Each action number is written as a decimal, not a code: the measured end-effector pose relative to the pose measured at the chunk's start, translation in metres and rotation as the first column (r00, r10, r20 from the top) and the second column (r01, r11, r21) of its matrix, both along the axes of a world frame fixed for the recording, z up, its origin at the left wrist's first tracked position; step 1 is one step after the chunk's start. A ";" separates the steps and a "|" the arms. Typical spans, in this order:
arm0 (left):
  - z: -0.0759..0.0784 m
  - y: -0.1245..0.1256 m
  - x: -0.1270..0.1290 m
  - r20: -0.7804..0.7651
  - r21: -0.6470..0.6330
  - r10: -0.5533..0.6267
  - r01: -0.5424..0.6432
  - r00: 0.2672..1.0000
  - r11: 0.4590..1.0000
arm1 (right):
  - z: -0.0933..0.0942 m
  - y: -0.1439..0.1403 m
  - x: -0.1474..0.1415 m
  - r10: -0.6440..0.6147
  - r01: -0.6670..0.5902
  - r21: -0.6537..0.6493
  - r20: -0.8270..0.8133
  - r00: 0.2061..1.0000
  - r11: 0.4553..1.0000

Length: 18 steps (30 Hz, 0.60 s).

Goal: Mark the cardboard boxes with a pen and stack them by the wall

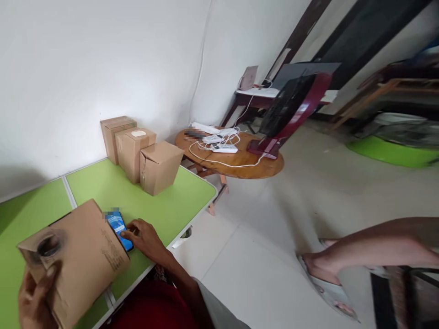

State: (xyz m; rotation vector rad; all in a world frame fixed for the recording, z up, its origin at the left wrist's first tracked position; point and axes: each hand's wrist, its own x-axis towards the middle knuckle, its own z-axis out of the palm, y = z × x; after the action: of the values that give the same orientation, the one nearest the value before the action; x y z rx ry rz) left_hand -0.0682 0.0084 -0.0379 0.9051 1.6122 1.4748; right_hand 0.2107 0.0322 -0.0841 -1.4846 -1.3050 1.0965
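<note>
A brown cardboard box point(84, 256) sits tilted at the near left of the green table, a dark round hole near its left corner. My left hand point(37, 297) grips that corner, its thumb lying on the top face and the other fingers partly hidden. Beside the box's right edge is a smartphone point(120, 228) with a lit blue screen. My right hand point(146, 240) has its thumb on the screen and its fingers curled at the phone's right edge. Whether the phone rests on the table or is lifted, I cannot tell.
Three cardboard boxes point(161, 167) stand in a row at the back of the green table point(151, 214). A wooden table point(236, 169) beyond holds power strips, tangled white cables and a maroon fan point(291, 114). Another person's leg point(377, 246) extends in from the right.
</note>
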 end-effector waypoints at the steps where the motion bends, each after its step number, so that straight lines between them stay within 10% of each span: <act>1: 0.000 0.006 0.010 0.032 -0.015 -0.062 0.063 0.998 0.998 | 0.005 -0.002 0.004 0.045 -0.045 0.005 -0.085 0.995 0.999; 6: 0.009 0.038 0.068 0.031 0.008 -0.414 0.414 0.910 0.910 | 0.026 -0.020 0.038 0.236 -0.147 0.192 -0.606 0.760 0.970; 11: 0.020 0.074 0.136 -0.126 0.089 -0.709 0.719 0.694 0.689 | 0.026 -0.044 0.074 -0.120 0.225 0.185 -0.454 0.883 0.957; 14: 0.016 0.083 0.177 -0.259 0.155 -0.708 0.752 0.657 0.641 | 0.024 -0.067 0.091 -0.436 0.510 0.286 -0.287 0.853 0.811; 18: 0.001 0.068 0.223 -0.355 0.232 -0.720 0.803 0.596 0.550 | 0.019 -0.095 0.111 -0.815 0.787 0.384 -0.131 0.565 0.483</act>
State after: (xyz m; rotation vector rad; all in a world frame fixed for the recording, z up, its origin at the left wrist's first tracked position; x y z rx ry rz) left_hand 0.1552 0.0763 -0.0374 1.7799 0.8170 1.0364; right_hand 0.3214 -0.0624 -0.0648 -1.5339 -0.6242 0.1167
